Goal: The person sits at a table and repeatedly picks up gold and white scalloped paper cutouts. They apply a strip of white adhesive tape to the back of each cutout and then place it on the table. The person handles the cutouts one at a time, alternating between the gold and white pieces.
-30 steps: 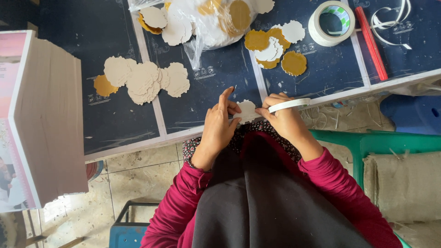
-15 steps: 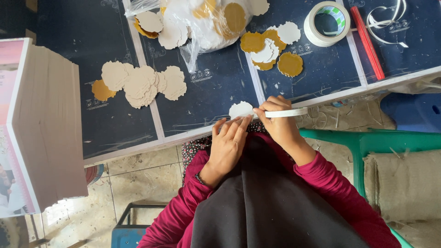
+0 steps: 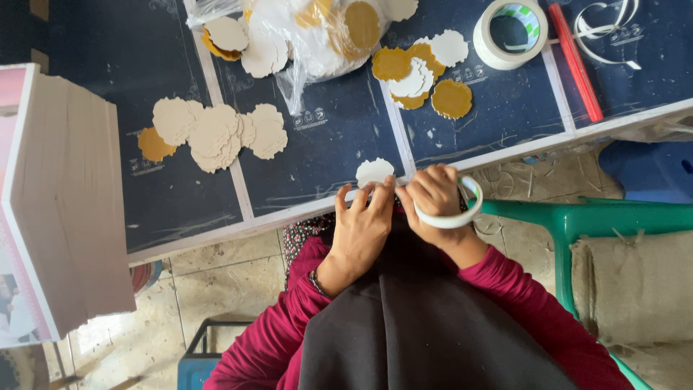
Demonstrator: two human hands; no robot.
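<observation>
At near table edge (image 3: 216, 232): left hand (image 3: 361, 227), fingers together, pressing white scalloped card disc (image 3: 374, 171); right hand (image 3: 433, 195) clamped on white tape roll (image 3: 455, 217), touching left.

We see matt paper discs (image 3: 216, 130) upper left, a crinkly glossy plastic bag (image 3: 303, 43) at top, a smooth tape roll (image 3: 509, 32) upper right.

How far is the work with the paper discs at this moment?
Done, it seems: a pile of cream discs lies spread on the dark table. In hand: the left hand presses one white disc at the table edge, and the right hand holds a tape roll. Left: discs in the plastic bag and gold and white ones beside it.
</observation>
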